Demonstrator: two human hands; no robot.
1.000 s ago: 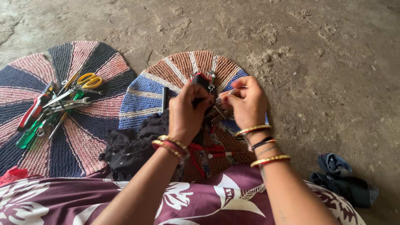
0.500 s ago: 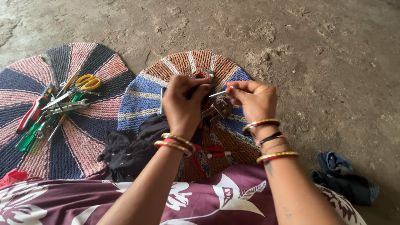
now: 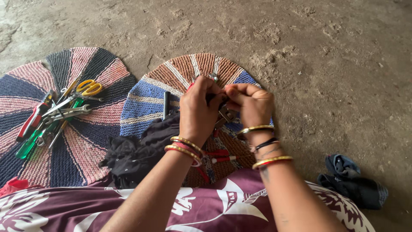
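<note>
Shifting closer together now: left hand (image 3: 198, 112) and right hand (image 3: 252, 105), fingers pinching small metal part (image 3: 225, 114) over round mat (image 3: 146, 107) for steadiness.

Small metal piece (image 3: 225, 114) mostly hidden between left hand (image 3: 198, 109) and right hand (image 3: 252, 105); its kind could not be told. Striped mat (image 3: 25, 77) and red cloth (image 3: 13, 185) cut by left edge.

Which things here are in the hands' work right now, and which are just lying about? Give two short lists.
In hand:
left hand
right hand
small metal part pinched between them
black fabric below the hands

Lying about:
pile of tools with yellow-handled scissors on the left round mat
dark cloth bundle on the floor
</note>
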